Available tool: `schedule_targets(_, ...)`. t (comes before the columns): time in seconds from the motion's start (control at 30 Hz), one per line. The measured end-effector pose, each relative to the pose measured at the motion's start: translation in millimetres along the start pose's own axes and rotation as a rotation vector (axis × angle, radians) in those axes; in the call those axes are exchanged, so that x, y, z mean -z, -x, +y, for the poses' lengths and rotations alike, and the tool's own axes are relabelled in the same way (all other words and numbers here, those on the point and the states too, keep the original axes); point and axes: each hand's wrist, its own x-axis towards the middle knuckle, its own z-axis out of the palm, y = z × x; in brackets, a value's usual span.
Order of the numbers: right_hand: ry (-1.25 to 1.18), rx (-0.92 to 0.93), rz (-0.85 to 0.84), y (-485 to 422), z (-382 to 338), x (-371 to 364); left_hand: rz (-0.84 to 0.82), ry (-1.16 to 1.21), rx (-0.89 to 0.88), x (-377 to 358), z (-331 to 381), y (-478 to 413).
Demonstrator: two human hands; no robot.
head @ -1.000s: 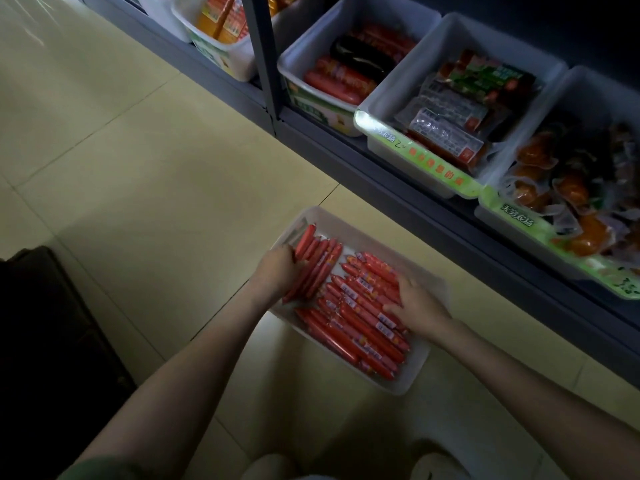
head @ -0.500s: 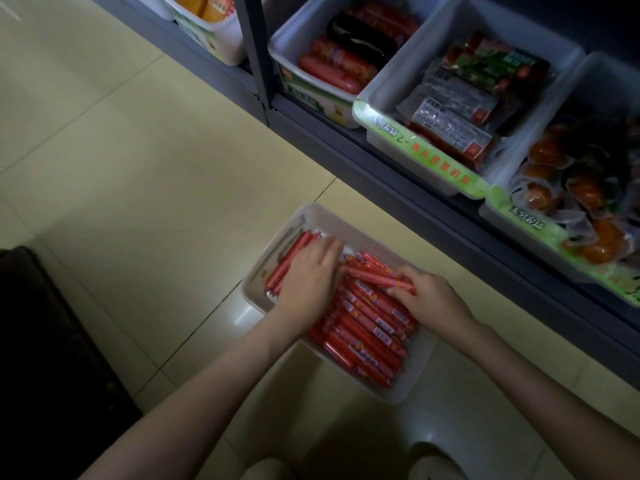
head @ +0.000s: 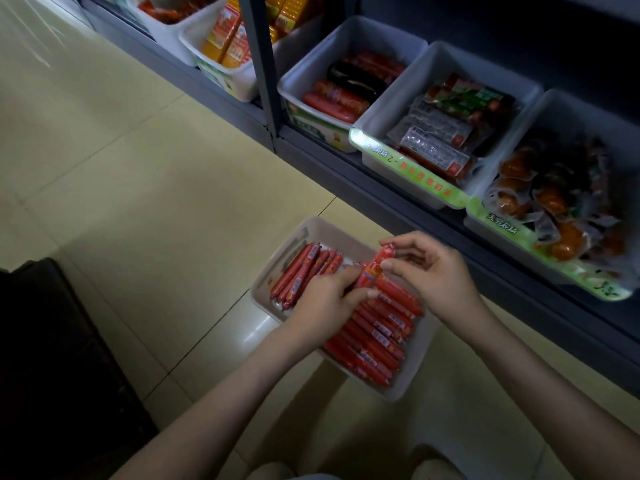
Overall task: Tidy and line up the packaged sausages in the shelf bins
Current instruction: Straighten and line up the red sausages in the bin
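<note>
Both bare forearms come in from 6 o'clock and meet over the floor bin (head: 266,271).

Left hand (head: 325,299): palm down, fingers curled, thumb and fingertips pinching the lower end of a single sausage (head: 372,268).

Right hand (head: 433,271): thumb and forefinger pinching that sausage's upper end, other fingers loosely bent. The sausage is lifted clear of the rest, upper end tilted toward 1 o'clock.

Floor bin: white plastic, on cream tile (head: 138,202), at 5 o'clock from frame centre, near the shelf base (head: 346,171). Inside are thin red sausages in two groups:
- small row (head: 298,271) on the bin's 10 o'clock side, running 1 to 7 o'clock
- larger stack (head: 377,337), running 10 to 4 o'clock

Shelf bins, from 12 round to 3 o'clock:
- yellow-orange packs (head: 225,39)
- thick red sausages (head: 332,98) beside a dark pack
- flat vacuum packs (head: 433,140)
- orange vacuum-sealed pieces (head: 550,199)

Writing: the green strip (head: 426,178) on one bin front has red characters and what looks like a 2. The rest is too blurred to read, and so are the sausage labels.
</note>
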Motion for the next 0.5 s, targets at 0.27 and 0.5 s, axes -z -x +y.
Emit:
schedule_targets(0.27, -0.079, 0.112, 0.122, 19.6, -4.8, -16.8, -0.095, 0.022, -0.015, 17.1, 7.5, 10.1)
schedule_targets(0.5, 0.024, 0.243, 0.195, 29.2, -4.5, -16.5, -0.005, -0.059, -0.077, 17.7, 18.1, 7.7)
